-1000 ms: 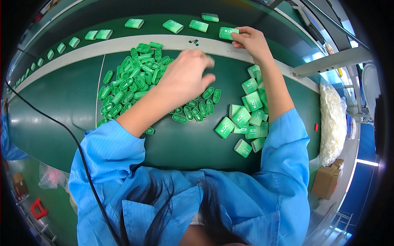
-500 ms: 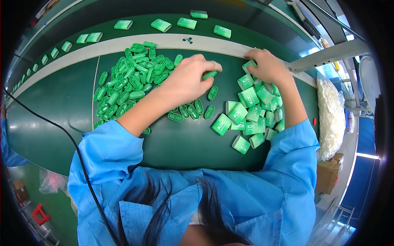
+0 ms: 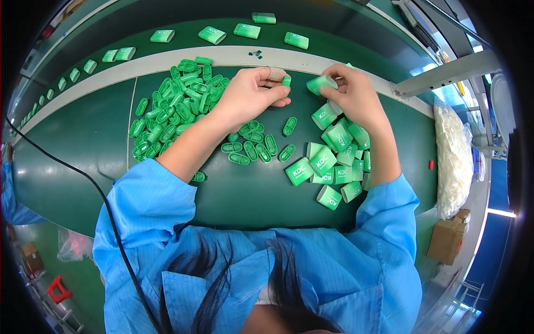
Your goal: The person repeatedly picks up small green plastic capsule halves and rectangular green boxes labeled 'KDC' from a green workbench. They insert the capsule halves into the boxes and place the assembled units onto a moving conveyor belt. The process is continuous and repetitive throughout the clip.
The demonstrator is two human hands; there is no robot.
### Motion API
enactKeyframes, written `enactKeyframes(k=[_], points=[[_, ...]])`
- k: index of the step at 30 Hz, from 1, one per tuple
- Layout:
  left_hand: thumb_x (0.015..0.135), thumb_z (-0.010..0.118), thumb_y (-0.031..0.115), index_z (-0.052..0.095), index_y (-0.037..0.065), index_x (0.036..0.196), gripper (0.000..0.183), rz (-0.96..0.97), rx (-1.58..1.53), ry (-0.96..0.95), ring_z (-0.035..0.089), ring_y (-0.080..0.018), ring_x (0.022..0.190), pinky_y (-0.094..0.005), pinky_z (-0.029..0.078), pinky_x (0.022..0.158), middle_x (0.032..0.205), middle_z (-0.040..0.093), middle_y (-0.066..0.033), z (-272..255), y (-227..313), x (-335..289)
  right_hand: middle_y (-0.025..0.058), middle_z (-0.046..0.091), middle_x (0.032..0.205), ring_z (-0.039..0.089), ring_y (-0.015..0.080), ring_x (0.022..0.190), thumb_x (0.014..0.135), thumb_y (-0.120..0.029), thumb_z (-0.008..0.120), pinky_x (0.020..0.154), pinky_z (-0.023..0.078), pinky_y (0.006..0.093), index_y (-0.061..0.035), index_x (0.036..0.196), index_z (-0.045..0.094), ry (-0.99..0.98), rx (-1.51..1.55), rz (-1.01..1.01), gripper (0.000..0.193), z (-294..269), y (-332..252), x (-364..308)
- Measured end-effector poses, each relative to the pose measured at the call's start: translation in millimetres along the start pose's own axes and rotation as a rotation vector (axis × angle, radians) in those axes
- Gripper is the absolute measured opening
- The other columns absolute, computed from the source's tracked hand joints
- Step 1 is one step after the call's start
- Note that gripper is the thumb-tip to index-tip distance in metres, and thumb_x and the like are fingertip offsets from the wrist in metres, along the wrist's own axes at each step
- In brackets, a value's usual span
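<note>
My left hand (image 3: 253,94) pinches a small green oval cap (image 3: 286,81) between thumb and fingers, above the green tabletop. A finger of that hand wears a tan wrap. My right hand (image 3: 353,94) grips a green-and-white oval sleeve (image 3: 321,84), its side toward the cap; the two pieces are apart. Below the right hand lies a heap of similar sleeves (image 3: 335,137), some upright, some tilted. Left of my left hand spreads a pile of green caps (image 3: 177,103), partly covered by my forearm. Several loose caps (image 3: 250,149) lie between the two heaps.
Beyond a pale rail (image 3: 139,65) runs a green belt (image 3: 189,47) carrying a row of green-and-white pieces (image 3: 247,30). A metal post (image 3: 445,72) juts in at right, near a bag of white parts (image 3: 449,161). A black cable (image 3: 78,170) crosses at left.
My right hand has lifted a sleeve off the heap and moved it left. My left hand has drawn slightly left and turned the cap more upright. Belt pieces have shifted left.
</note>
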State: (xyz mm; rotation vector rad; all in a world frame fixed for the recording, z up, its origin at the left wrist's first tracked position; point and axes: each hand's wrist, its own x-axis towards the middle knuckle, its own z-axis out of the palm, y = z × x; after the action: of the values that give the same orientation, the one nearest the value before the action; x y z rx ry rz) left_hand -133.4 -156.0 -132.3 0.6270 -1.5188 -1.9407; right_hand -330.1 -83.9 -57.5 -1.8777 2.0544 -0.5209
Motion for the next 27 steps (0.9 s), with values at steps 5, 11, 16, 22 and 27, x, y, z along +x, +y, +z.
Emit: enactKeyframes(k=[5, 11, 16, 22, 27], points=[[0.090, 0.055, 0.009, 0.053, -0.003, 0.117, 0.029, 0.059, -0.068, 0.098, 0.061, -0.0154, 0.093, -0.0264, 0.050, 0.085, 0.105, 0.061, -0.0098, 4.0, -0.9, 2.6, 0.0099, 0.064, 0.093, 0.063, 0.0134, 0.080, 0.080, -0.004, 0.066, 0.072, 0.052, 0.0244, 0.0033, 0.103, 0.053, 0.049, 0.790, 0.065, 0.027, 22.7, -7.0, -4.9], [0.090, 0.055, 0.009, 0.054, -0.003, 0.117, 0.030, 0.117, 0.039, 0.095, 0.061, -0.0129, 0.092, -0.0258, 0.050, 0.084, 0.103, 0.063, -0.0080, 8.3, -3.6, 0.1, 0.0122, 0.065, 0.093, 0.065, 0.0159, 0.081, 0.081, -0.003, 0.065, 0.073, 0.053, 0.0256, 0.0035, 0.105, 0.051, 0.011, 1.004, 0.106, 0.028, 40.6, -0.3, -3.8], [0.088, 0.057, 0.008, 0.055, -0.004, 0.117, 0.031, 0.163, 0.218, 0.141, 0.062, -0.0122, 0.089, -0.0246, 0.051, 0.080, 0.101, 0.064, -0.0085, 9.6, 1.2, -3.3, 0.0130, 0.065, 0.093, 0.064, 0.0160, 0.082, 0.081, -0.001, 0.065, 0.075, 0.053, 0.0256, 0.0035, 0.104, 0.051, 0.049, 0.962, 0.048, 0.028, 38.7, -4.2, -6.4], [0.087, 0.059, 0.007, 0.056, -0.004, 0.117, 0.032, 0.250, 0.309, 0.139, 0.062, -0.0122, 0.091, -0.0244, 0.050, 0.082, 0.100, 0.065, -0.0092, 7.2, 6.3, -4.2, 0.0135, 0.065, 0.092, 0.064, 0.0161, 0.082, 0.078, 0.002, 0.066, 0.075, 0.053, 0.0263, 0.0031, 0.101, 0.051, 0.124, 0.885, -0.045, 0.028, 39.4, -4.4, -5.6], [0.086, 0.060, 0.007, 0.058, -0.002, 0.115, 0.031, 0.255, 0.237, 0.092, 0.062, -0.0112, 0.090, -0.0240, 0.050, 0.082, 0.100, 0.066, -0.0083, 1.9, -2.2, 1.7, 0.0141, 0.065, 0.092, 0.065, 0.0163, 0.082, 0.078, 0.002, 0.067, 0.074, 0.053, 0.0265, 0.0025, 0.100, 0.051, 0.098, 0.916, -0.067, 0.026, 39.9, 2.2, -6.1]])
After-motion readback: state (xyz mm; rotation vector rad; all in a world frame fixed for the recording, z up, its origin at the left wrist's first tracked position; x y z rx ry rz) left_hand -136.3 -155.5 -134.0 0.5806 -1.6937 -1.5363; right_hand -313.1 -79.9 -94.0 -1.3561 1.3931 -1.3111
